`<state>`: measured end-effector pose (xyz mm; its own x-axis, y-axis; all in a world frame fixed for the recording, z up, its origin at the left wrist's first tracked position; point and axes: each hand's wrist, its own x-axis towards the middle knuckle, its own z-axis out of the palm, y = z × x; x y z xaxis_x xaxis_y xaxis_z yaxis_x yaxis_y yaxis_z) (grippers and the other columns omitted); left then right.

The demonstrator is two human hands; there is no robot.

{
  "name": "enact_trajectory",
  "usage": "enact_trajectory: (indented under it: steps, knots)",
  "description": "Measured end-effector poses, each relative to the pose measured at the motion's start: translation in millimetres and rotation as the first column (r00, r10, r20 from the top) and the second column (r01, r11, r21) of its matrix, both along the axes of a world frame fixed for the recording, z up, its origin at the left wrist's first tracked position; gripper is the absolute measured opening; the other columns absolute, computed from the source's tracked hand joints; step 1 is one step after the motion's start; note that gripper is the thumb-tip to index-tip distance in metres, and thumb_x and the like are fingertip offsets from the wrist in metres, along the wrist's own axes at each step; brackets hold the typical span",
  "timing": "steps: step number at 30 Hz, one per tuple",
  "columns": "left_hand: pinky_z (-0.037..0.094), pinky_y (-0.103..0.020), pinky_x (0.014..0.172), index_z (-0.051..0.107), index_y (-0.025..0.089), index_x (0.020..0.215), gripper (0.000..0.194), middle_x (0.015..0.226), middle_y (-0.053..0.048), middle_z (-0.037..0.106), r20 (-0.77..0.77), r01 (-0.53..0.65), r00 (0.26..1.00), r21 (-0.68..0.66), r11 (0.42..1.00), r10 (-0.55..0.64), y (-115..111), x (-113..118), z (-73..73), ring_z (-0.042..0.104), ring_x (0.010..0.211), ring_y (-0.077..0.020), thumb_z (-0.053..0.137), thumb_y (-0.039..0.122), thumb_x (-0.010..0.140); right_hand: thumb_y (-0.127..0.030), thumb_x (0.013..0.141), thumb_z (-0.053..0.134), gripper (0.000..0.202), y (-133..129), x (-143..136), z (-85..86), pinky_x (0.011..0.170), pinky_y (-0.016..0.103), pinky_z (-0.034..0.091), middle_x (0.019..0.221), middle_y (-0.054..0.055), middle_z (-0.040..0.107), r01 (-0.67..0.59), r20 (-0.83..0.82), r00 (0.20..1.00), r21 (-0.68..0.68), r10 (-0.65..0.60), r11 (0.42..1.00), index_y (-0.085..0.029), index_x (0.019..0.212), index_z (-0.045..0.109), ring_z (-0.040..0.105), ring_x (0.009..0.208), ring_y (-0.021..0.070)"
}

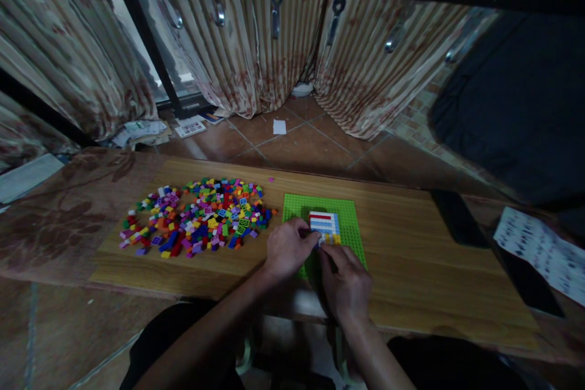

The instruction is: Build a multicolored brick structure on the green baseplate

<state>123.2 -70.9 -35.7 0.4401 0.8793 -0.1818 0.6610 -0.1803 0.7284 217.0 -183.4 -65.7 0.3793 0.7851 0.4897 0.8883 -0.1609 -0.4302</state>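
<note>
Meeting at the brick build (324,219), just below-right of frame center: left hand (287,248) and right hand (350,280), fingers curled; can't tell what's pinched. Build's on green baseplate (350,228); loose bricks (201,216) center-left.

You are in what looks like a room of a home: striped, flowered curtains (256,73) hang down to a brown tiled floor (311,149) in front of you, where loose papers (189,128) lie about. Your wooden board (411,274) has a flower-patterned cover (82,195) showing past its left end, and colourful toy bricks (201,231), a household sort of thing, are spread on it.
</note>
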Motion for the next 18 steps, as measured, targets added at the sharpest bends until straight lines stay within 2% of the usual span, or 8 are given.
enact_trajectory:
  steps: [7,14,18]
  knots:
    - [0.045,-0.025,0.065,0.072,0.023,0.086,0.023,0.088,-0.002,0.075,-0.038,-0.015,0.999,-0.020,1.000,0.014,1.6,2.5,0.7,0.068,0.082,-0.0185,0.065,0.044,0.078,-0.020,0.094,0.053,0.017,-0.3,1.7,-1.4,0.071,0.025,0.048,0.083,0.004,0.069,-0.027,0.020,0.999,0.007,0.027,1.000,-0.019,0.093,0.071,0.064,0.076,0.0153]
    - [0.046,-0.026,0.066,0.072,0.025,0.088,0.024,0.087,-0.001,0.075,-0.066,-0.020,0.998,0.007,1.000,0.021,-0.2,4.6,-2.9,0.068,0.082,-0.0194,0.065,0.046,0.078,-0.019,0.095,0.050,0.021,0.4,7.5,0.7,0.071,0.026,0.048,0.086,0.006,0.070,-0.081,0.127,0.988,-0.048,0.087,0.996,-0.019,0.093,0.071,0.065,0.077,0.0167]
    - [0.045,-0.026,0.068,0.071,0.024,0.091,0.028,0.086,-0.003,0.074,-0.038,0.009,0.999,0.049,0.999,-0.007,-3.0,0.2,-2.8,0.068,0.082,-0.0193,0.061,0.048,0.082,-0.022,0.094,0.053,0.018,-7.9,12.5,6.2,0.072,0.027,0.051,0.086,0.005,0.071,-0.139,0.056,0.989,-0.006,0.139,0.990,-0.020,0.096,0.070,0.066,0.076,0.0162]
